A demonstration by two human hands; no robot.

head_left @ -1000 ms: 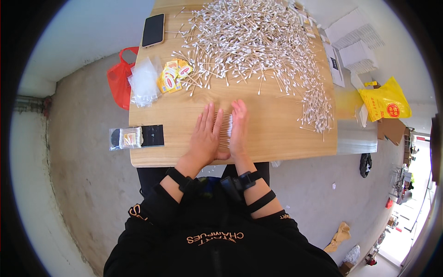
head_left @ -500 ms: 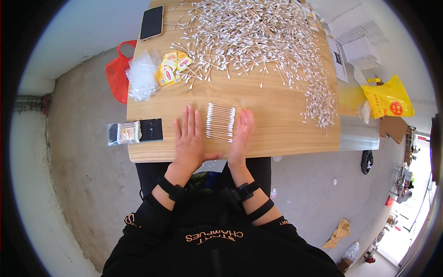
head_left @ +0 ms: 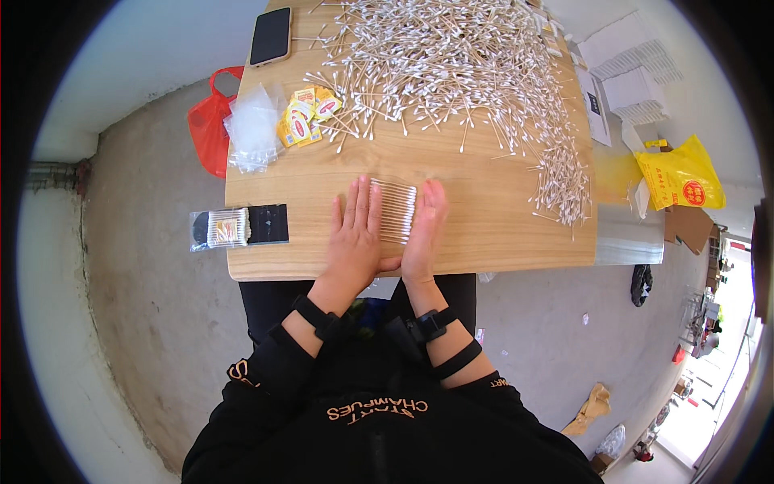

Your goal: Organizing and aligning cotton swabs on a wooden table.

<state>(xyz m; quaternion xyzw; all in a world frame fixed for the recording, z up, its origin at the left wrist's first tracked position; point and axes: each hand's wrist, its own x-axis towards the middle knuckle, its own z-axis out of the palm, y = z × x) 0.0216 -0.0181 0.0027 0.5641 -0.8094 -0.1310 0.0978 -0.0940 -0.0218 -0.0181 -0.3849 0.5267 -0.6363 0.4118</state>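
A row of cotton swabs lies flat on the wooden table, stacked one below another with their sticks running left to right. My left hand rests palm down with fingers stretched out, its index finger at the left ends of the swabs and covering some tips. On the other side, my right hand stands on its edge, fingers straight, close against the right ends. The left thumb reaches toward the right palm below the row. Neither hand grips anything.
A big heap of loose swabs spreads over the far table. Clear bags, yellow cards and a phone lie left. A packed swab bag sits on a black strip at the left edge. A yellow bag is right.
My left hand has moved right and now meets the left ends of the swab row, covering some of them. My right hand stays beside the right ends. The view has shifted slightly.
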